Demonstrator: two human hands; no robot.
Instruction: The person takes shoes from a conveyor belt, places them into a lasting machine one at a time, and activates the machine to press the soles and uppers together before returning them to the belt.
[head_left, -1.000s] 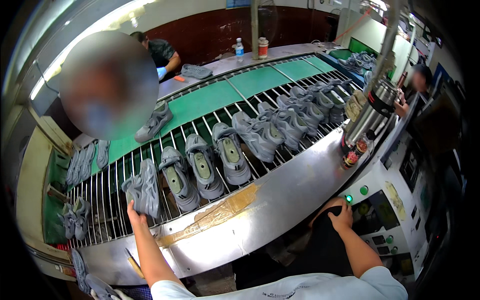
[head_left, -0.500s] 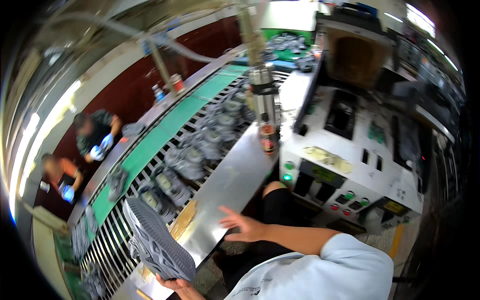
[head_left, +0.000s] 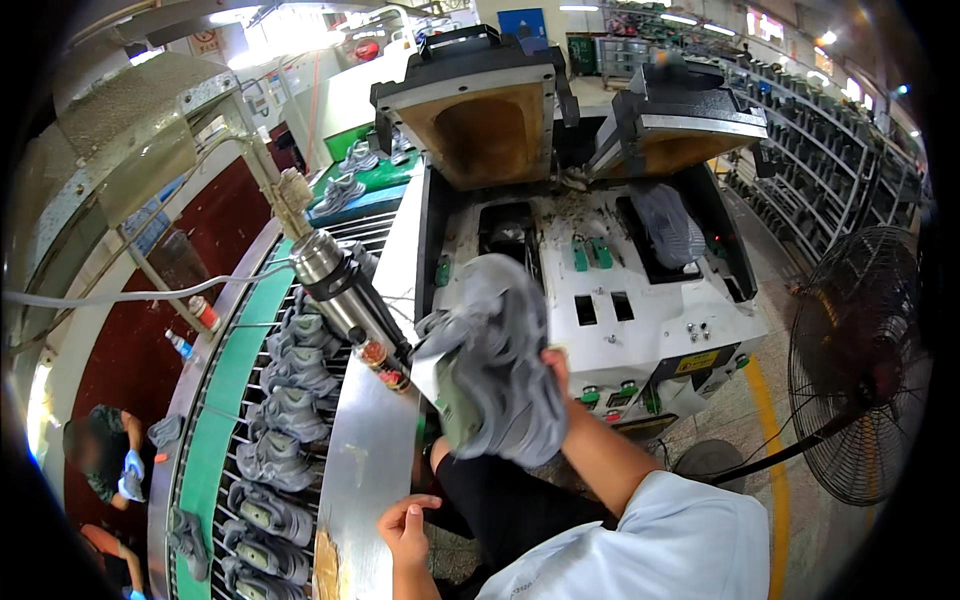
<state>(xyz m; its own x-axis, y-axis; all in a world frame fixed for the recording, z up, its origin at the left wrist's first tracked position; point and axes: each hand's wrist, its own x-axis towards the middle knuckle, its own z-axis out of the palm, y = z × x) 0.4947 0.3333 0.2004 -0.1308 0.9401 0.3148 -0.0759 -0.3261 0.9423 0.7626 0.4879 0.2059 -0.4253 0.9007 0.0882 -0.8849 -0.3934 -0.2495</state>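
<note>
A grey sneaker [head_left: 505, 350] is held up in front of the white press machine [head_left: 655, 300]. My right hand [head_left: 556, 372] grips it along its right side, with most of the fingers hidden by the shoe. My left hand [head_left: 405, 535] is lower down beside the metal ledge [head_left: 375, 450], holding nothing, its fingers loosely bent and the thumb a little apart. Behind the held shoe, the machine's left lid [head_left: 490, 130] stands raised over a dark recess [head_left: 508, 235]. Another grey shoe [head_left: 668, 222] lies in the right recess under the other raised lid [head_left: 680, 120].
Left of me, several grey shoes [head_left: 285, 410] line a roller rack beside a green conveyor belt [head_left: 215, 440]. A metal cylinder [head_left: 345, 285] and a red-labelled bottle [head_left: 380, 365] stand by the ledge. A black fan [head_left: 860, 370] is at the right. A co-worker's gloved hand [head_left: 132, 470] appears far left.
The sneaker has passed from my left hand to my right and moved from over the rack to before the machine. My left hand is now empty. The view has swung right.
</note>
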